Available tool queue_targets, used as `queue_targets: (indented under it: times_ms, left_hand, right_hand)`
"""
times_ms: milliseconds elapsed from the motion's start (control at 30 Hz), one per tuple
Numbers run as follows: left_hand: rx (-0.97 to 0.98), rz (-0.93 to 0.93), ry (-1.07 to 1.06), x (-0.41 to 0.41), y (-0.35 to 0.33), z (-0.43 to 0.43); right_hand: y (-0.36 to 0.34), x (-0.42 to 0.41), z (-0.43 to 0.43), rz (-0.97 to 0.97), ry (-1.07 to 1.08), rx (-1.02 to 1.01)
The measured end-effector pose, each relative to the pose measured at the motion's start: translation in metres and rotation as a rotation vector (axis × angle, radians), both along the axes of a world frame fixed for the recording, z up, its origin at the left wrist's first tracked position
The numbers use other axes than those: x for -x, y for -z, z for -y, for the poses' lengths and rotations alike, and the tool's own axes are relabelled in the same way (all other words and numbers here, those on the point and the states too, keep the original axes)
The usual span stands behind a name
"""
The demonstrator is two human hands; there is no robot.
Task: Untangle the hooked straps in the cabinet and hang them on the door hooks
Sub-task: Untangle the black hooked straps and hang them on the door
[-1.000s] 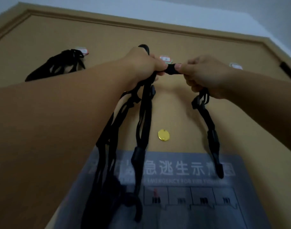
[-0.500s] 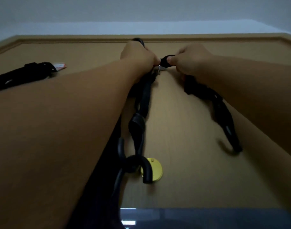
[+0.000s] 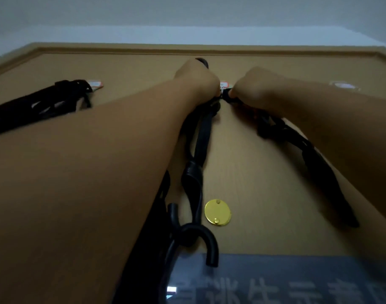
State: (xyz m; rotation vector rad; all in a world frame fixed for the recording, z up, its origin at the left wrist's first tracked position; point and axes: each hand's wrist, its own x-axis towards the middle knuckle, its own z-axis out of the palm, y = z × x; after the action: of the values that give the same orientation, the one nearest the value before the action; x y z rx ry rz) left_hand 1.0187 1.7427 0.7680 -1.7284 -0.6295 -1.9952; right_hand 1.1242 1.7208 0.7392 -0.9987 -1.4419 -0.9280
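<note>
Both my hands are raised to the middle door hook [image 3: 223, 87] on the brown door [image 3: 242, 163]. My left hand [image 3: 198, 77] is closed around a bundle of black hooked straps [image 3: 202, 137] that hangs down under my forearm and ends in a black plastic hook [image 3: 206, 242]. My right hand [image 3: 251, 84] pinches the same strap's loop right at the middle door hook, and another length with a hook end [image 3: 323, 172] dangles below it. A second strap bundle [image 3: 41, 104] hangs on the left door hook [image 3: 95, 84].
A third adhesive hook [image 3: 344, 86] at the right of the door carries nothing. A round brass peephole cover [image 3: 217, 212] sits mid-door. A grey evacuation notice [image 3: 275, 281] is stuck below it. The door frame [image 3: 187, 50] and pale wall lie above.
The view has tilted and closed in on the door. Both hands have pressed the strap loop in against the middle hook, and the straps now lie nearer the door surface.
</note>
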Motion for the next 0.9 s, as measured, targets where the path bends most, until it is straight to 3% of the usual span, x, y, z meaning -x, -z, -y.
queue_targets:
  times_ms: [267, 600, 700, 900]
  left_hand:
    - [0.058, 0.018, 0.033, -0.003, 0.034, -0.004]
    - [0.216, 0.052, 0.356, 0.012, 0.108, -0.008]
    - [0.271, 0.129, 0.465, 0.028, 0.151, -0.004]
    - [0.443, 0.189, 0.704, 0.061, 0.277, 0.050]
  right_hand:
    - [0.042, 0.014, -0.001, -0.022, 0.118, 0.029]
    - [0.115, 0.015, 0.017, -0.044, 0.262, 0.086]
    - [0.154, 0.018, 0.028, -0.044, 0.152, 0.006]
    - [0.306, 0.029, 0.056, -0.086, -0.229, 0.162]
